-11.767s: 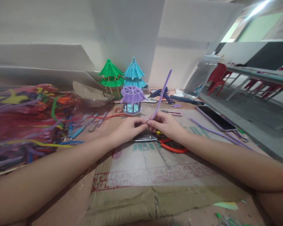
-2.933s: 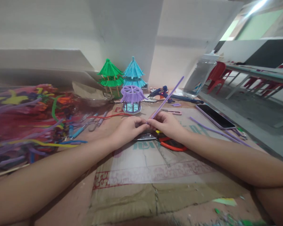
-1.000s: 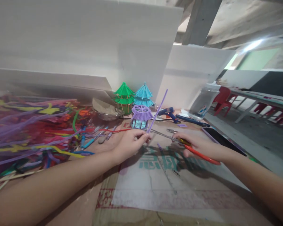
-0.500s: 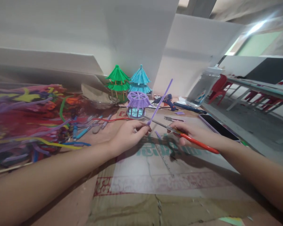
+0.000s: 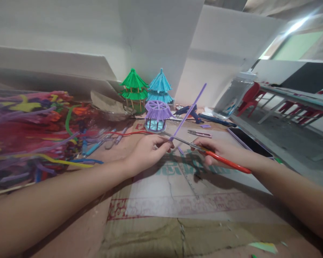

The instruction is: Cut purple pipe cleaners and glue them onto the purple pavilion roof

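In my left hand [image 5: 153, 152] a purple pipe cleaner [image 5: 190, 111] is pinched between thumb and fingers, its long end slanting up to the right. My right hand [image 5: 214, 150] is closed around red-handled scissors [image 5: 227, 162]. Their metal blades point left, toward the pipe cleaner's lower end near my left fingertips; whether they touch it I cannot tell. Just behind stands a small pavilion model [image 5: 158, 114] with a purple roof. Beneath my hands lies a short purple piece [image 5: 180, 150] on the covered cardboard [image 5: 150, 200].
A green tower model [image 5: 134, 89] and a blue one [image 5: 160, 87] stand at the back. Loose pipe cleaners [image 5: 29, 125] pile up at left beside a bowl [image 5: 113, 113]. Rightward are a glue gun [image 5: 190, 113], thread snips [image 5: 199, 133], a phone [image 5: 249, 142] and a clear bottle [image 5: 233, 95].
The pipe cleaner's upper end has swung to the right and slightly up. The view has shifted a little. Both hands keep their hold, nearly in place.
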Tool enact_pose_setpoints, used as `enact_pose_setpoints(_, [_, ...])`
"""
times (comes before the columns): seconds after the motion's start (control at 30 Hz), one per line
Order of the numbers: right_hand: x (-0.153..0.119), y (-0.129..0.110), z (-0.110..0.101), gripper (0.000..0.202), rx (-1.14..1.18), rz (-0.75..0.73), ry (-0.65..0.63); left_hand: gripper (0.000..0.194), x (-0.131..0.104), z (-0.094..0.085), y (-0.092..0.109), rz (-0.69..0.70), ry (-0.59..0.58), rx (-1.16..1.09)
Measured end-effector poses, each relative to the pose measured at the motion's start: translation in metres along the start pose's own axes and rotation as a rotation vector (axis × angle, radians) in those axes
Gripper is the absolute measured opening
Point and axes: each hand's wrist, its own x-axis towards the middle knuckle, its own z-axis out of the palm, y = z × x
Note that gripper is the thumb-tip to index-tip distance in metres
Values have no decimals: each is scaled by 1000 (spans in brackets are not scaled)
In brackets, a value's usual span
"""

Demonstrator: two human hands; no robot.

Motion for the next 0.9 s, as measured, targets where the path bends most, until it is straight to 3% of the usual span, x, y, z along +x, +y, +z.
enact_pose_setpoints(0.57, [-1,0,0,53,32,13,-17,24,0,-1,4,-17,-20,15])
enact_pose_setpoints(0.9, [1,-7,0,61,28,38,2,25,0,-1,3,-26,-25,36])
